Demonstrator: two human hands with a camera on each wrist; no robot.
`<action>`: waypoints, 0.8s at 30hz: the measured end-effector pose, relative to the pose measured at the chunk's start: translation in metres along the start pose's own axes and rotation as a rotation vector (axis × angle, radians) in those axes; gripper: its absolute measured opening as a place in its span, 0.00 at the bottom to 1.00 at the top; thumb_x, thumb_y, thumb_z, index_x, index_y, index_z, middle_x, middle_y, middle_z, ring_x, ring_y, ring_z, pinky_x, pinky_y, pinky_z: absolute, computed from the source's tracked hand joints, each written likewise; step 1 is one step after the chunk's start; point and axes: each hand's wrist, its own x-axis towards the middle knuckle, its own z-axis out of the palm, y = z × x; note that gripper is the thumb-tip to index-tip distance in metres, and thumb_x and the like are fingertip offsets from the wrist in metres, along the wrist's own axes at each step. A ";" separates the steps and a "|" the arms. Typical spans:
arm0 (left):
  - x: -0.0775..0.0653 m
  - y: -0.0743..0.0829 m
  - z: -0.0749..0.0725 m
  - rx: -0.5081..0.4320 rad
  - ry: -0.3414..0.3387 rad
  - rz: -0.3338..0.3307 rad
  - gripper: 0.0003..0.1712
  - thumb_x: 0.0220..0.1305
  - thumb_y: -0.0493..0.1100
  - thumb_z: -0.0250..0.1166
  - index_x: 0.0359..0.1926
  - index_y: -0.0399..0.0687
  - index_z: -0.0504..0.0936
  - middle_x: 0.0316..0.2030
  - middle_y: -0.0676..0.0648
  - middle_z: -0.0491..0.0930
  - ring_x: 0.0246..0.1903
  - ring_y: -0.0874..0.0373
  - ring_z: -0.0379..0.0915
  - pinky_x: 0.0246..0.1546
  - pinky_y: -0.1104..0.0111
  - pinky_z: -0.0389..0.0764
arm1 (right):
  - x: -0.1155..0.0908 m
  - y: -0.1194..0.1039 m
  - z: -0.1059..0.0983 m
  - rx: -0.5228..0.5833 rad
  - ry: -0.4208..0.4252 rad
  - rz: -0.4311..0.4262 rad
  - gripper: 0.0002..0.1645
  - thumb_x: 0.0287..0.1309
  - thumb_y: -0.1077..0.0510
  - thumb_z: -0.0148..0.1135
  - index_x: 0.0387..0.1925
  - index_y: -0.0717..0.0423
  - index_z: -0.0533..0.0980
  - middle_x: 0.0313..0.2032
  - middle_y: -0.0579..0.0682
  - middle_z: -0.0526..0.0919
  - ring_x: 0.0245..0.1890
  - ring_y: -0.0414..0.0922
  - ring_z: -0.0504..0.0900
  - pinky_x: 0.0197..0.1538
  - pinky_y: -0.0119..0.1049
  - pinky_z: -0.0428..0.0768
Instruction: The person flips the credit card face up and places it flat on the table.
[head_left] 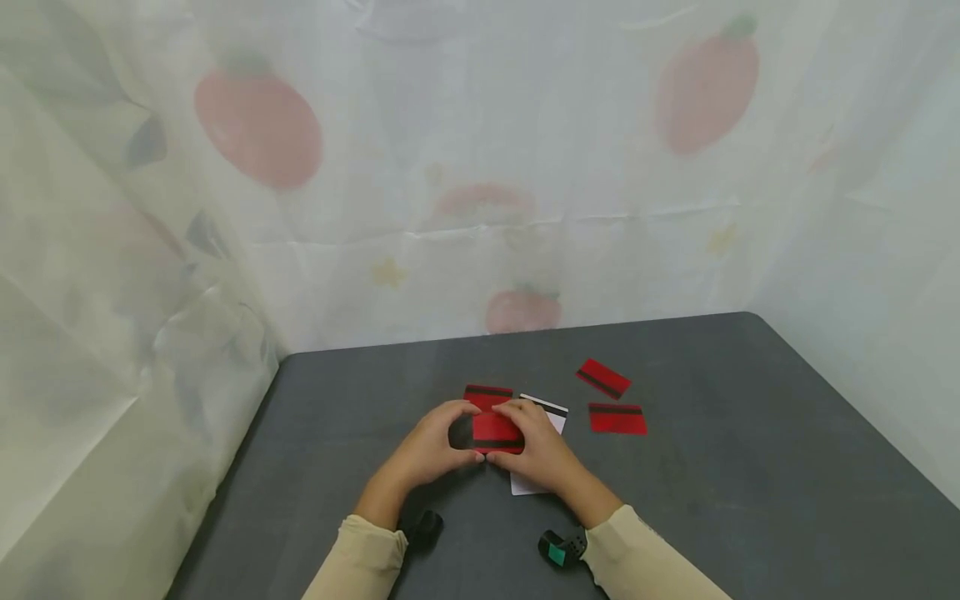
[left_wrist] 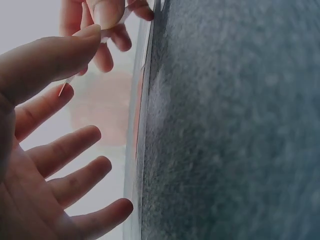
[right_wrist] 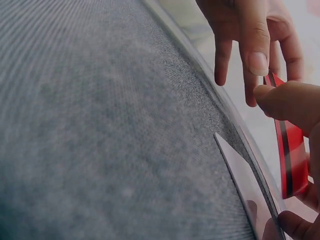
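Both hands meet over the table around a red card with a black stripe [head_left: 497, 428]. My right hand [head_left: 542, 446] pinches it between thumb and fingers, the stripe running along its near side. My left hand [head_left: 431, 443] pinches the card's left end with thumb and index finger; its other fingers are spread in the left wrist view. Just behind, another red striped card [head_left: 487, 395] lies partly hidden by the hands. A white card with a black stripe [head_left: 553, 413] lies partly under the right hand, and a white card edge [head_left: 527, 486] shows below that hand.
Two more red striped cards, a tilted one [head_left: 603, 379] and a straight one [head_left: 617, 419], lie to the right on the dark grey table [head_left: 720, 467]. Light fruit-print curtains [head_left: 420, 150] hang behind and beside the table. Black wrist devices sit below both wrists.
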 end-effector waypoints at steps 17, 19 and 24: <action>-0.002 0.007 0.006 -0.015 -0.034 0.008 0.37 0.53 0.52 0.76 0.62 0.52 0.74 0.61 0.50 0.74 0.63 0.52 0.69 0.65 0.50 0.69 | -0.003 -0.001 0.002 -0.036 0.009 -0.084 0.37 0.51 0.42 0.74 0.61 0.46 0.74 0.57 0.44 0.75 0.53 0.43 0.72 0.45 0.38 0.79; -0.001 0.007 0.005 -0.025 -0.039 0.004 0.41 0.52 0.53 0.77 0.65 0.51 0.72 0.63 0.49 0.73 0.64 0.51 0.68 0.64 0.49 0.69 | -0.002 -0.001 0.001 -0.034 0.021 -0.083 0.35 0.51 0.45 0.74 0.61 0.46 0.74 0.57 0.44 0.76 0.52 0.42 0.72 0.44 0.38 0.79; -0.002 0.008 0.005 -0.055 -0.084 -0.032 0.49 0.48 0.57 0.78 0.69 0.53 0.67 0.65 0.50 0.71 0.65 0.51 0.67 0.65 0.48 0.68 | -0.003 -0.002 -0.001 0.011 0.058 -0.096 0.33 0.53 0.44 0.71 0.60 0.47 0.74 0.58 0.44 0.76 0.54 0.43 0.72 0.45 0.38 0.80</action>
